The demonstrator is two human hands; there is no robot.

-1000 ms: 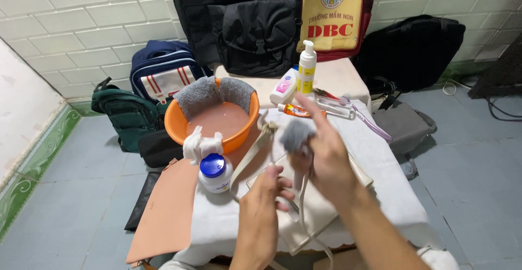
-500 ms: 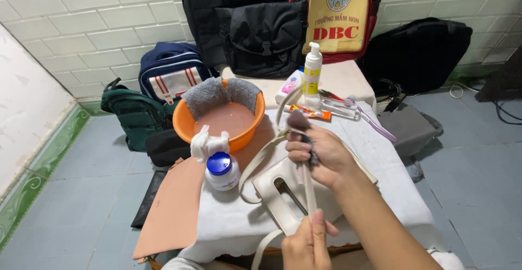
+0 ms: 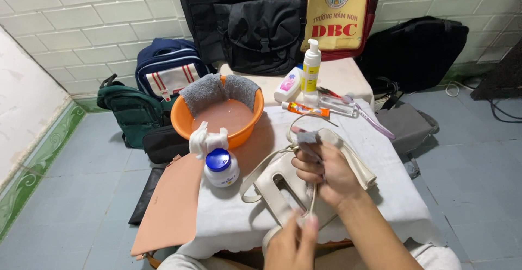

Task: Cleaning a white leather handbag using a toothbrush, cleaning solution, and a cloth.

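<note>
Strap of cream leather handbag (image 3: 288, 186) was pulled taut toward you by your left hand (image 3: 291, 243), pinched at low end, so surface lay flat for wiping. Your right hand (image 3: 321, 172) clutched small grey cloth (image 3: 308, 138) against strap. Handbag lay on white-covered table (image 3: 228, 221), near orange plastic basin (image 3: 225, 119); looked pale, smooth, slightly scuffed.
</note>
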